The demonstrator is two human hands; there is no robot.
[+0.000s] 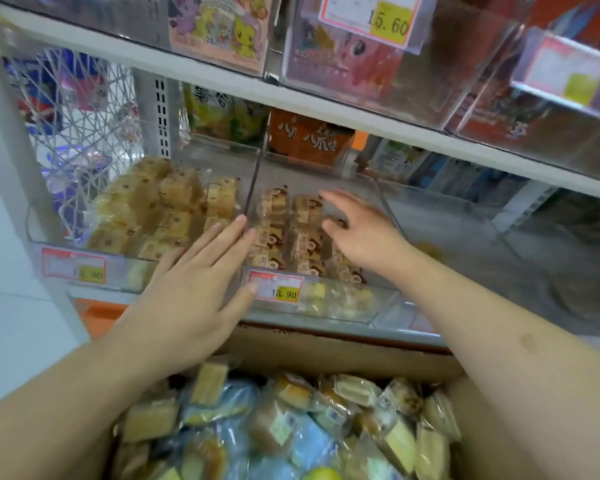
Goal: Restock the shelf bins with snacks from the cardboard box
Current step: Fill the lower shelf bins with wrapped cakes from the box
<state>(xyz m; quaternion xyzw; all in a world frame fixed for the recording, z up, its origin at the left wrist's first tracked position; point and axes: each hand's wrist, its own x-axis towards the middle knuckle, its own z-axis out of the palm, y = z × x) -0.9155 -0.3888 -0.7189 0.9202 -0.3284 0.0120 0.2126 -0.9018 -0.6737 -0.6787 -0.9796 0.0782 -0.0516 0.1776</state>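
Note:
An open cardboard box [326, 351] at the bottom holds several wrapped cake snacks [281, 417]. Above it, two clear shelf bins stand side by side: the left bin [118, 268] is packed with yellow-brown cakes, the middle bin [354, 299] holds rows of brown-and-white wrapped cakes [274, 237]. My left hand [194, 282] hovers flat with straight fingers at the front of the divider between the two bins, and holds nothing. My right hand [357, 230] reaches into the middle bin above the cakes, blurred, fingers spread; I see nothing held in it.
A clear bin [465, 220] to the right of the middle one looks bare inside. Price tags [276, 289] hang on the bin fronts. Upper shelf [291, 95] carries clear bins with cartoon-printed packs. A white wire panel [77, 133] closes the shelf's left end.

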